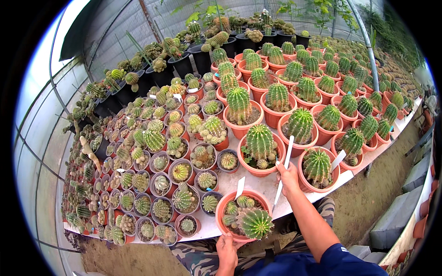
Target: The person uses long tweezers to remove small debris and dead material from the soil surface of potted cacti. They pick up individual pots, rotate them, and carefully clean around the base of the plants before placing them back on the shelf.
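My left hand [228, 250] grips the near rim of a terracotta-coloured plastic pot [221, 214] at the table's front edge. In that pot stand a leaning ribbed cactus [255, 223], several small offsets and a white plant label [240, 187]. Farther right, my right hand [288, 177] holds a long white tapered stick or tool [284, 167], its narrow end pointing down towards the table. The fingers of this hand are also at the rim of another orange pot [280, 146], which holds a tall ribbed cactus [259, 141], small offsets and clover-like weeds.
Small potted cacti [161, 184] crowd the left of the white table [231, 180]. Larger cacti in orange pots [321, 129] fill the right, one with a white label [338, 159]. Black pots [200, 60] line the back. A metal pole [367, 48] rises at right, and concrete blocks [392, 220] lie beyond the aisle.
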Demonstrator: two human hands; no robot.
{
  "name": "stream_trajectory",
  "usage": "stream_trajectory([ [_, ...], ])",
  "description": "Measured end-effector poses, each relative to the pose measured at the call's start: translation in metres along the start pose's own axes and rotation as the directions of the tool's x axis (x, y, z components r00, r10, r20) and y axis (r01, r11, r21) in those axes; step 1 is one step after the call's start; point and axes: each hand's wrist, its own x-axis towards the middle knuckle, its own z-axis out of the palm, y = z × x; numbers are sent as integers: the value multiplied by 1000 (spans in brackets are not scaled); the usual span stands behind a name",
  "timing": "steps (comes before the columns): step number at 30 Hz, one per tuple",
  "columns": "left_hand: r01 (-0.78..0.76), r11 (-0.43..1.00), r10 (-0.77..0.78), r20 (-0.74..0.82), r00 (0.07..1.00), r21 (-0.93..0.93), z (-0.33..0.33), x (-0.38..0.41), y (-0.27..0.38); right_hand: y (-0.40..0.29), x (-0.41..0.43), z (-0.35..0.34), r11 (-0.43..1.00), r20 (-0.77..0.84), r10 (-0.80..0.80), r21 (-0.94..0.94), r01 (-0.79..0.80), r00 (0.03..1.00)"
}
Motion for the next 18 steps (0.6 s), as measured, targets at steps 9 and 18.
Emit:
stream_trajectory([
  [9, -49, 998, 50, 37, 998, -31, 6, 4, 4, 25, -79, -57, 912, 232, 250, -383, -148, 940],
  [18, -31, 999, 31, 39, 999, -5, 21, 38, 3, 41, -123, -46, 950, 264, 197, -288, -118, 944],
])
